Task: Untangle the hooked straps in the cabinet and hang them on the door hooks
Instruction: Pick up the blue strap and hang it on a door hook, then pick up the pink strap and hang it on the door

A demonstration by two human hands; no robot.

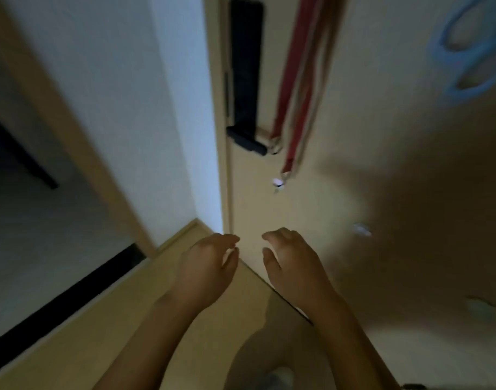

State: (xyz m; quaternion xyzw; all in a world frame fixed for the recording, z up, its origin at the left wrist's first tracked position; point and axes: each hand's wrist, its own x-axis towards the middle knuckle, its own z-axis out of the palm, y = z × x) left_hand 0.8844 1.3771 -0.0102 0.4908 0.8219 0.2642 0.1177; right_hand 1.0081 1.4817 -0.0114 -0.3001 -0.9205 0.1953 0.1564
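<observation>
The red straps hang lengthwise down the door in the upper middle of the frame, their lower ends well above both empty, loosely curled grips, the right grip lying nearer beneath them than the left grip

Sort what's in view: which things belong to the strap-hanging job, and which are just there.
Job: red straps hanging on the door; blue looped cord, probably; left hand and right hand, both empty.
Just there: black door handle; white wall.
</observation>
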